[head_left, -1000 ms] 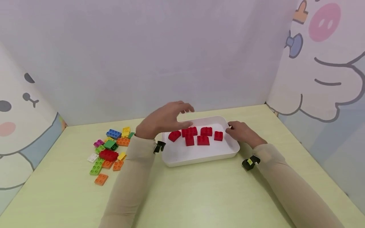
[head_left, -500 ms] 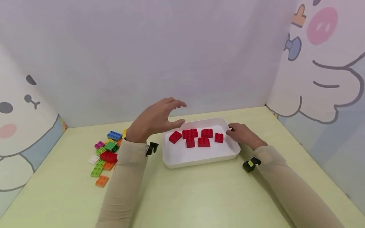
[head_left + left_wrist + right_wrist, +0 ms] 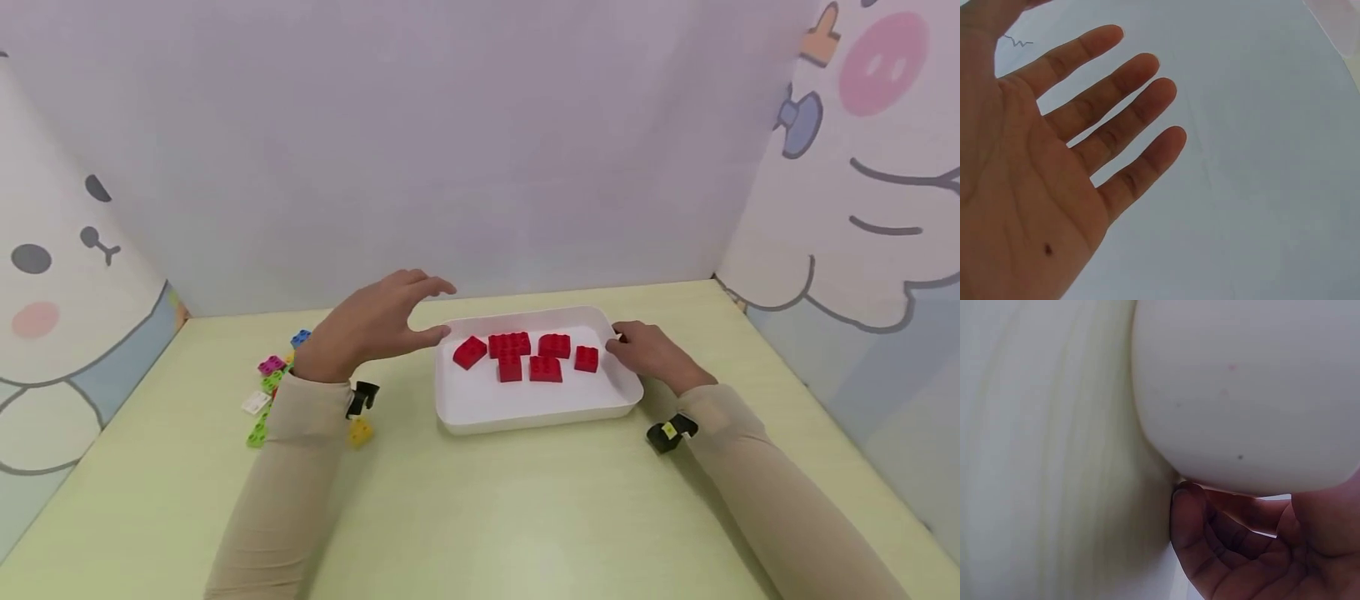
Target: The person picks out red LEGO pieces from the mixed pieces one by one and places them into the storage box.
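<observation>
A white tray (image 3: 540, 408) lies on the table with several red bricks (image 3: 546, 369) in it. My right hand (image 3: 654, 352) grips the tray's right end, thumb over the rim and curled fingers against the outside. Close up in the right wrist view, the curled fingers (image 3: 1188, 519) press against the tray's wall. My left hand (image 3: 371, 327) hovers left of the tray, holding nothing, with its fingers spread from the thumb. Its bare palm fills the left of the left wrist view. Beneath the left wrist, a yellow brick (image 3: 360, 432) is on the table.
At the left, a loose pile of coloured bricks includes a magenta brick (image 3: 271, 365), a white brick (image 3: 256, 402) and a green brick (image 3: 257, 433). My left forearm covers much of it. A pale wall (image 3: 480, 167) rises behind the table.
My left hand has moved left from above the tray to beside it, covering more of the pile. A yellow brick now shows right of the left wrist. The right hand keeps its grip.
</observation>
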A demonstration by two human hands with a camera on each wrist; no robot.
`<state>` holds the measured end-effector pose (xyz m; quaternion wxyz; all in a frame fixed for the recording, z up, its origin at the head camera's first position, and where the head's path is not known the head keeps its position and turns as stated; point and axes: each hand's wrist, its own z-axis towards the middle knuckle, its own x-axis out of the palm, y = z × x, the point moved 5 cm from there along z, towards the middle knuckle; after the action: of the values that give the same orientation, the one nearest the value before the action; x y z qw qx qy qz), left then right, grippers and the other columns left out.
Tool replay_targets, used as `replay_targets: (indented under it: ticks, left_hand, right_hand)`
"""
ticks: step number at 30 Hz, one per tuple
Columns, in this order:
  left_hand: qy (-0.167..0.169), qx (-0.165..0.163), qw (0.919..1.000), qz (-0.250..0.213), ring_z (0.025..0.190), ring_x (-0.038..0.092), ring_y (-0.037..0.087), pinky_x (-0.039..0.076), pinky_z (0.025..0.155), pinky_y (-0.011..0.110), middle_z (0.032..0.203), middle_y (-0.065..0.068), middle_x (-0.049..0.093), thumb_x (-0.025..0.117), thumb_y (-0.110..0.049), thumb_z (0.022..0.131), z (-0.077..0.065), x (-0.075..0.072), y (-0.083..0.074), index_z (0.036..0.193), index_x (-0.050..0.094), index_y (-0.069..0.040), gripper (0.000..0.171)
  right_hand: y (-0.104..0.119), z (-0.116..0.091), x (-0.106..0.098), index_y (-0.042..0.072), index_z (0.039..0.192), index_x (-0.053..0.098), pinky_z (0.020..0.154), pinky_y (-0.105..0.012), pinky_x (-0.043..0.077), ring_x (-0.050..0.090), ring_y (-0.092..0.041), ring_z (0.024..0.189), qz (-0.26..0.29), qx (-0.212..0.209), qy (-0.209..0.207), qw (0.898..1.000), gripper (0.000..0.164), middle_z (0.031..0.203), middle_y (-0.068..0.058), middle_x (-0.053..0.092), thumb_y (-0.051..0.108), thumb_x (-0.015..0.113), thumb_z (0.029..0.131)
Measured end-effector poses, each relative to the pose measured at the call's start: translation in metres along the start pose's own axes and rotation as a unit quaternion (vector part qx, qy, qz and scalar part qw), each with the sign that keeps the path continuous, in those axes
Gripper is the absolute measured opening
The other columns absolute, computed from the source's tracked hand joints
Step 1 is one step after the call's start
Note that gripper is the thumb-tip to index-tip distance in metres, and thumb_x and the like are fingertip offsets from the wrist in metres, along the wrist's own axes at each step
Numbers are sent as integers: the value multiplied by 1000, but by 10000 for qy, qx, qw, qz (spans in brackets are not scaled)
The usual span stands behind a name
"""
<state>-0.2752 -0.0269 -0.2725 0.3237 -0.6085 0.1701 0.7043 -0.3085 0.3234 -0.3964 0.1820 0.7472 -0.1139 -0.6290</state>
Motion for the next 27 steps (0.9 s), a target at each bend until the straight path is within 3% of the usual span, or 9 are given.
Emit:
replay_targets:
  ticks: [8,16,27]
  left_hand:
    - [125,-300,9995,21,108,47,16,47,84,40,126,-1,49,59,-48,85,-8,5,16,130,49,-27,50]
    - [57,-476,9988,-16,105,48,14,46,83,38,123,-4,50,60,-48,85,-14,2,27,130,48,-30,50]
    - [499,-901,9947,8,102,50,21,46,82,41,117,3,53,58,-45,88,-58,14,84,130,49,-21,49]
  right_hand:
    - [-3,-2,1,-5,132,39,84,-47,46,50,-34,100,30,224,66,9997,46,121,-26,50,25,40,97]
    - [-1,0,-1,-5,132,39,85,-48,45,50,-34,100,84,190,41,9998,47,122,-26,49,26,41,97]
    - [0,1,0,-5,132,39,84,-46,46,50,-33,98,69,180,27,9998,46,121,-25,50,26,40,97]
